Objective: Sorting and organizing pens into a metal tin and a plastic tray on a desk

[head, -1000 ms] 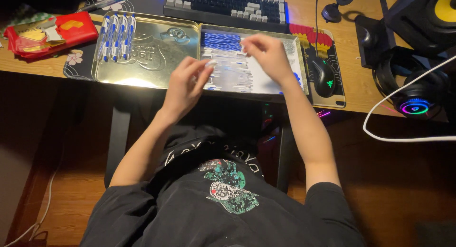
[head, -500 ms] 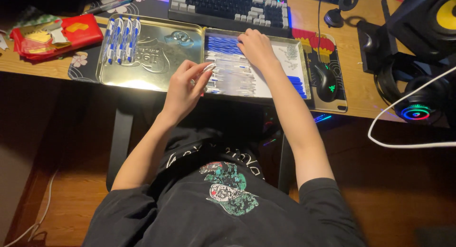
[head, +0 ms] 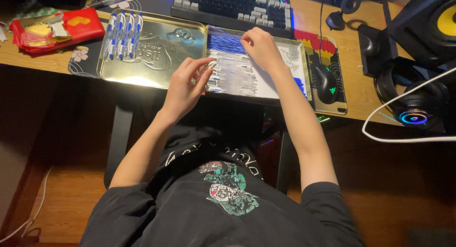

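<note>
Two shallow metal tins lie side by side on the desk. The left tin (head: 156,71) holds several blue-and-white pens (head: 124,34) in a row at its far left. The right tin (head: 285,92) is filled with a heap of blue and white pens (head: 237,76). My left hand (head: 185,90) hovers where the two tins meet, fingers pinched on a white pen at the heap's left edge. My right hand (head: 261,47) rests knuckles up on the far part of the heap, fingertips curled down among blue pens; what they hold is hidden.
A keyboard (head: 232,7) lies behind the tins. A black mouse (head: 325,78) sits on a patterned pad to the right, with headphones (head: 418,109), a white cable (head: 403,138) and a speaker (head: 427,23) beyond. A red packet (head: 57,28) lies far left.
My right hand slid from the right tin's middle to its far left part. My left hand drew back to the heap's left edge and closed its fingers on a pen.
</note>
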